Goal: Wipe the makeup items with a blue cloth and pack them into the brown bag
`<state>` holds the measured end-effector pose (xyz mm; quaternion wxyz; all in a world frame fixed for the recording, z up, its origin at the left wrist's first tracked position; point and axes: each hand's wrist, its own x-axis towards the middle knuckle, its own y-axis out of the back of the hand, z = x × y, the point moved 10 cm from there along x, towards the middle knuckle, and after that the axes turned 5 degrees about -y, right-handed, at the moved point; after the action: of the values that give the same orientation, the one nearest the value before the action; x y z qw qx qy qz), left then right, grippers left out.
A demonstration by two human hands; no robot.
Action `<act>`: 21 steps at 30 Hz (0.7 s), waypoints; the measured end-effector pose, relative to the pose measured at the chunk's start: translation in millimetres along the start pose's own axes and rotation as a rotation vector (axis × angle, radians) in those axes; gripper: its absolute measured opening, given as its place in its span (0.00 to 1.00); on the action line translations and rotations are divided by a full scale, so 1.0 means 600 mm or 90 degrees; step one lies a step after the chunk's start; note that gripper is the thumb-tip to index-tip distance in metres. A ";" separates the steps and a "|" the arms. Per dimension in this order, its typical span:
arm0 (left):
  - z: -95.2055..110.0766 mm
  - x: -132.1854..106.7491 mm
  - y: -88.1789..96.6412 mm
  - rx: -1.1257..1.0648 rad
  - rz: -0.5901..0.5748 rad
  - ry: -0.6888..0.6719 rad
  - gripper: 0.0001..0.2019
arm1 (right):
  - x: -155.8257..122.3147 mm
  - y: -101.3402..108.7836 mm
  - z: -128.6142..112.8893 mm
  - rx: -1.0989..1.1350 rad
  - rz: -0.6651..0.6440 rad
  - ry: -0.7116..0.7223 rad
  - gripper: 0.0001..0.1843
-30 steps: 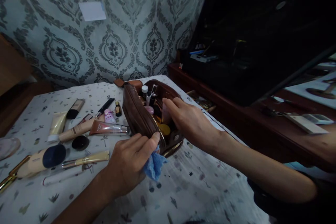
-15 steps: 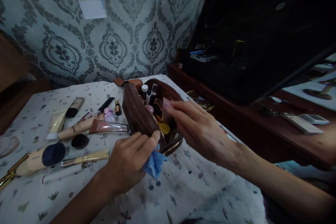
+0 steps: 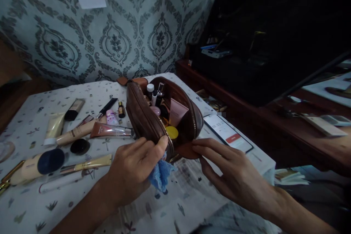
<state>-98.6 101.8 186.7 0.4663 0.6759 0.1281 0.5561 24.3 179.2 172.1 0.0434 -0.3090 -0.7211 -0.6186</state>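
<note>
A brown leather cosmetic pouch (image 3: 142, 117) stands unzipped on the patterned tablecloth (image 3: 192, 197), with small bottles, a pink tube (image 3: 177, 111) and a yellow lid (image 3: 172, 132) showing inside. My left hand (image 3: 134, 168) pinches the pouch's near rim with its thumb while clutching a crumpled blue cloth (image 3: 160, 173) under the fingers. My right hand (image 3: 233, 172) hovers just below the pouch's right end, fingers spread and empty, the fingertips close to its leather tab.
Several makeup tubes, a black stick and a round black compact (image 3: 79, 146) lie to the left of the pouch. A lit phone (image 3: 229, 133) lies on the table to its right. A dark wooden sideboard (image 3: 246, 95) with clutter runs along the right.
My right hand has come out of the pouch and dropped toward me, leaving the pink tube standing inside. The phone it hid now shows. My left hand has kept its hold.
</note>
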 end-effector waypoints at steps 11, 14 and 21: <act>-0.004 -0.003 -0.003 0.012 -0.024 0.020 0.19 | 0.021 -0.010 -0.017 -0.204 -0.060 0.012 0.16; -0.004 -0.002 0.000 0.012 -0.018 0.022 0.19 | 0.020 -0.004 -0.017 -0.175 -0.052 0.014 0.23; -0.004 0.000 -0.002 0.014 -0.031 0.028 0.18 | 0.062 0.030 -0.024 -0.145 -0.041 0.047 0.27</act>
<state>-100.2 103.5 185.6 0.4692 0.6655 0.1610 0.5577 -1.5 181.5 207.6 0.0147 -0.2652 -0.6535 -0.7088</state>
